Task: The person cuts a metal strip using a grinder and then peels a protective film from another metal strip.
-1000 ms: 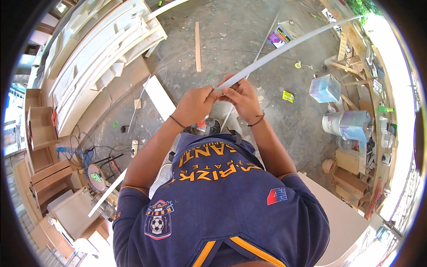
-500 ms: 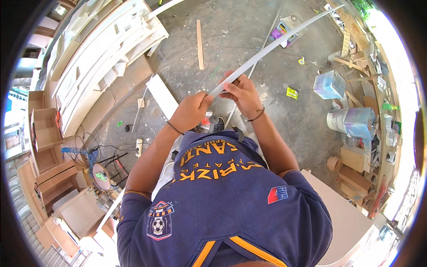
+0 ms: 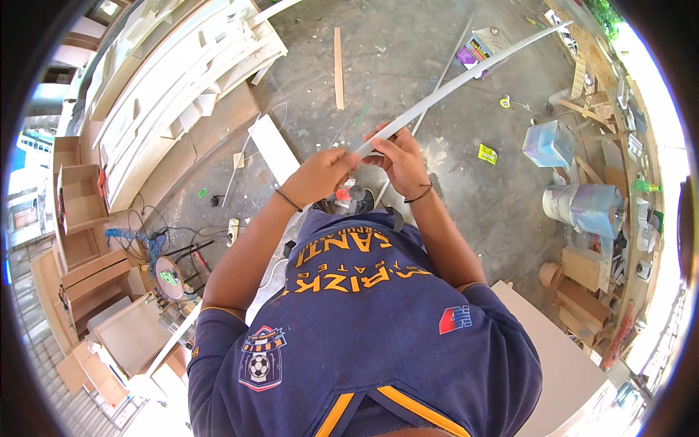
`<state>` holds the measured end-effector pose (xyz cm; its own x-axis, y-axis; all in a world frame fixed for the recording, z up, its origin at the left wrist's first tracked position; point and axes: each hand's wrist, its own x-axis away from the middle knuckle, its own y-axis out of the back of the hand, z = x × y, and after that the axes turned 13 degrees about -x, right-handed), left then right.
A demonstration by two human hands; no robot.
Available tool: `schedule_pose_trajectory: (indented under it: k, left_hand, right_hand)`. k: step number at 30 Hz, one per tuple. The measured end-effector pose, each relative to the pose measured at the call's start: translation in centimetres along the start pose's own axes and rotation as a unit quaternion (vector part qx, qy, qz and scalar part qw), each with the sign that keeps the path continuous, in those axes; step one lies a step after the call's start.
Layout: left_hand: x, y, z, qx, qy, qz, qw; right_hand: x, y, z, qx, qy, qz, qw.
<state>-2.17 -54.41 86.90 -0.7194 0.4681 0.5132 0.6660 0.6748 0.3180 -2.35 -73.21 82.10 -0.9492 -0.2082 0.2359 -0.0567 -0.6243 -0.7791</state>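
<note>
A long, thin pale grey-white strip (image 3: pixel 451 86) slants from my hands up to the far right, over the concrete floor. My right hand (image 3: pixel 399 162) is closed round it a little above its near end, thumb on the near side and fingertips showing beyond its far edge. At that near end, my left hand (image 3: pixel 320 176) is closed with thumb and fingers pinched together on the strip. The very tip is hidden by the left fingers. Below the hands, a small object with a round dark grey top (image 3: pixel 356 192) and a red part shows beside my shirt hem.
White panels (image 3: pixel 175 95) are stacked at the far left, with a white board (image 3: pixel 274 149) near them. A wooden slat (image 3: pixel 338 69) and a printed can (image 3: pixel 480 52) lie ahead. Paint-stained buckets (image 3: pixel 582 204) stand right; cables (image 3: pixel 156 237) tangle left. A pale panel (image 3: pixel 553 357) is beside me.
The view has shifted slightly, moving the surroundings to the right in the picture. My left fingers have curled in more at the strip's near end. The right hand keeps its hold.
</note>
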Motion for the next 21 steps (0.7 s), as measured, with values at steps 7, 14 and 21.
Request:
schedule_pose_trajectory:
  k: [7,14,21]
  left_hand:
    - [-0.1,0.2,-1.3,0.227,0.065,0.118,0.965]
    - [-0.9,-1.6,-0.7,0.141,0.047,0.070,0.986]
    - [-0.5,-1.8,-0.8,0.261,0.093,0.102,0.955]
  right_hand:
    - [0.9,0.1,0.4,-0.061,-0.012,0.014,0.998]
    - [0.8,1.0,0.4,-0.072,-0.005,-0.018,0.997]
    - [1.1,1.1,0.1,-0.072,-0.006,0.011,0.997]
